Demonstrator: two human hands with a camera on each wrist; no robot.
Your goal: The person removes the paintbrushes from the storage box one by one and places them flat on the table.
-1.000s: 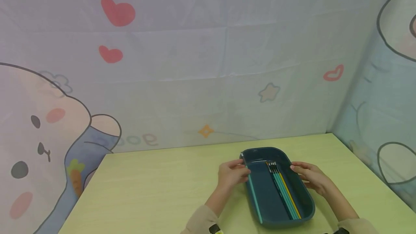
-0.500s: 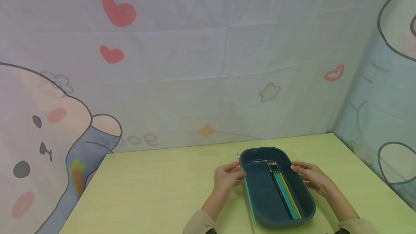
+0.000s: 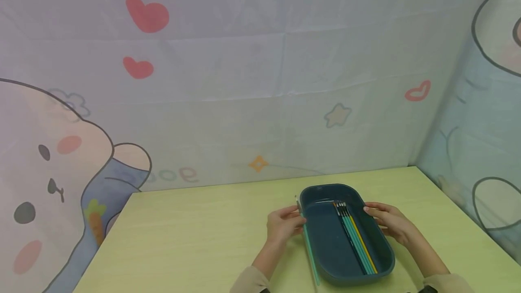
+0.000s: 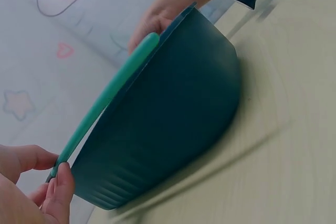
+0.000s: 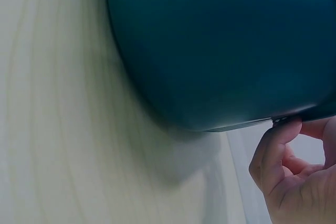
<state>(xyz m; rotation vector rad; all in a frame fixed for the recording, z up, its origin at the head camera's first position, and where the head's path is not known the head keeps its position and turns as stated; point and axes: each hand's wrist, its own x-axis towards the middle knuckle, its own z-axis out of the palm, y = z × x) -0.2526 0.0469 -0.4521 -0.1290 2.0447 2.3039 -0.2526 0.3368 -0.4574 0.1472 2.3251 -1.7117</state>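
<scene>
Left grip: thumb and fingertips pinched on the upper end of a teal brush, which lies along the outer left wall of the tray, just beside the grip and running toward the person. Left wrist view confirms the pinch near the brush's tip.

Right grip: fingers loosely curled against the right rim of the dark blue tray, steadying it; whether they grip it or only rest there I cannot tell.

Tray: oval, rigid plastic, flat on the pale green desk, between the two grips.

Contents: several thin brushes, yellow and teal, bunched along the inside near the right grip.

Handling: the brush looks light, stiff and slender, probably prone to rolling; best taken mid-shaft or near the ferrule, sparing the bristles.
</scene>
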